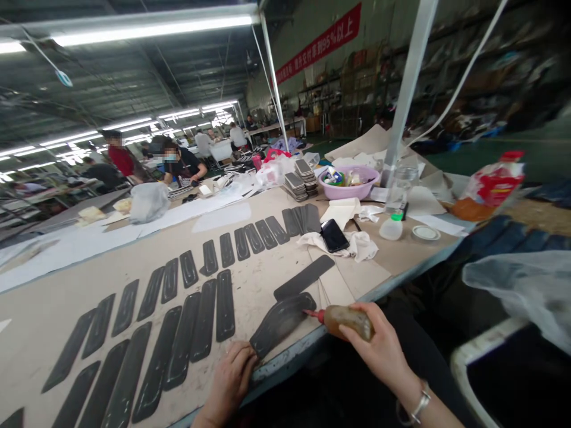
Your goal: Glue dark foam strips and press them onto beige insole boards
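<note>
My right hand [379,345] is wrapped round an amber-brown squeeze bottle [348,321] with a red nozzle. The bottle lies nearly level, its tip at the far right end of a dark grey strip [281,321]. Closed fingers of my left hand [234,371] pinch the strip's near left end by the table edge. Just behind it rests another flat dark strip [303,277]. To the left, several similar strips [225,306] lie in two rows, many with glossy wet lines along their outlines.
A black phone [334,235] rests on a white cloth [363,245]. Behind stand stacked dark pieces [301,178], a purple basin [350,187] and a clear jar [401,187]. A metal post [408,89] rises at the right. Co-workers sit and stand farther back.
</note>
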